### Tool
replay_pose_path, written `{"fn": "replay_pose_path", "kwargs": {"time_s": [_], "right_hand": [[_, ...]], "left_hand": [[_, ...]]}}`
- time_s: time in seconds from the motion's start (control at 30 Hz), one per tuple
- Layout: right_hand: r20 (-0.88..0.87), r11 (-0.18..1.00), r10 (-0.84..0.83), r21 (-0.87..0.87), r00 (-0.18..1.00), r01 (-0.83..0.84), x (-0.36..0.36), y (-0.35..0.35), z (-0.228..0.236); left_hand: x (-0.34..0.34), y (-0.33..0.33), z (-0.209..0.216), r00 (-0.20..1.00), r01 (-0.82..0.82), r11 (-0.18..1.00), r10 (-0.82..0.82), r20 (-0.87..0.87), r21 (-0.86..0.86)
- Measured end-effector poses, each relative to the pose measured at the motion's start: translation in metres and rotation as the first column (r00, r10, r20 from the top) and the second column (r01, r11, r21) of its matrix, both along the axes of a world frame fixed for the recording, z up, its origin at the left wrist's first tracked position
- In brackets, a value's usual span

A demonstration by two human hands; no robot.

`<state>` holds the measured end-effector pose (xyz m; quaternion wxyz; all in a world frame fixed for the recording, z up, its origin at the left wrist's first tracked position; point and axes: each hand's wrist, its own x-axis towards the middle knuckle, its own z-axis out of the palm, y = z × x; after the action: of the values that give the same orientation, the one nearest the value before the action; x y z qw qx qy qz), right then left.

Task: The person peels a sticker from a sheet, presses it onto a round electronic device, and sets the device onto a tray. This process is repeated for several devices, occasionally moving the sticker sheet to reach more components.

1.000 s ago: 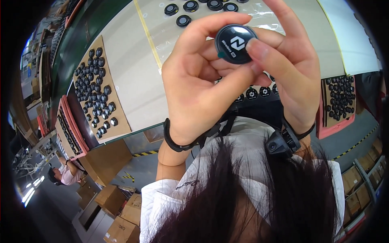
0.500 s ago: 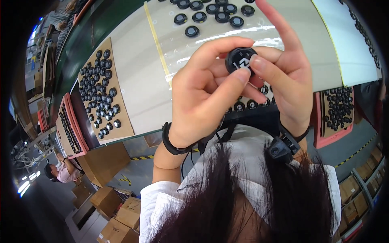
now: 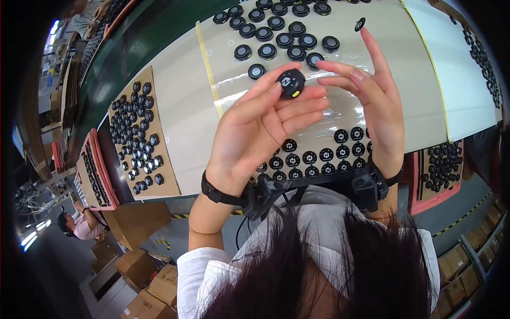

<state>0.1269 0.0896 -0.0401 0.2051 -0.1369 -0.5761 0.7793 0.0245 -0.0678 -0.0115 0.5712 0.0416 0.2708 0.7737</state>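
My left hand (image 3: 260, 119) holds a round black device (image 3: 290, 83) between thumb and index finger. A white mark shows on its face and a small yellow patch on its edge; the other fingers are stretched out below it. To the right, my right hand (image 3: 374, 93) has its fingers spread, apart from the device. A small thin black disc (image 3: 360, 24) sits on its raised index fingertip. Beyond the hands, several round black pieces with grey centres (image 3: 286, 40) lie on the table. Flat-looking black discs with white marks (image 3: 309, 157) are lined up in rows nearer to me.
Clear film (image 3: 350, 109) covers part of the table, with yellow tape (image 3: 208, 64) to its left. A cardboard sheet (image 3: 159, 173) at the left carries many black pieces. Pink trays (image 3: 109, 175) stand at both sides. Another person (image 3: 85, 226) is at the far left.
My hands have moved apart. The right one has let go of the round device, which stays in my left hand, shifted left and tilted. The rows of discs are now uncovered.
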Motion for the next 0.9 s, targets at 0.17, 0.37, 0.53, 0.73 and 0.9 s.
{"fn": "replay_pose_path", "kwargs": {"time_s": [0.17,0.37,0.53,0.73,0.9], "right_hand": [[0.002,0.998,-0.068,-0.011,0.998,0.068,-0.003,0.008,-0.009],[0.024,0.997,-0.070,-0.028,0.997,0.071,-0.006,0.009,-0.032],[-0.008,0.996,-0.090,0.021,0.996,0.090,-0.009,0.001,-0.030],[0.056,0.995,-0.094,0.050,0.994,0.091,-0.012,0.000,-0.041],[0.065,0.948,-0.109,0.307,0.992,0.084,-0.007,0.004,-0.041]], "left_hand": [[-0.035,0.001,0.003,0.992,0.041,0.996,-0.050,0.114,0.080],[-0.155,0.019,-0.011,0.775,-0.202,0.943,-0.011,-0.632,-0.264],[-0.299,0.023,-0.065,-0.297,-0.805,0.547,-0.708,-0.641,-0.232],[-0.294,0.022,-0.117,-0.603,-0.756,0.653,-0.724,-0.337,-0.049],[-0.133,0.019,-0.024,-0.580,-0.354,0.848,-0.530,-0.619,-0.395]]}}
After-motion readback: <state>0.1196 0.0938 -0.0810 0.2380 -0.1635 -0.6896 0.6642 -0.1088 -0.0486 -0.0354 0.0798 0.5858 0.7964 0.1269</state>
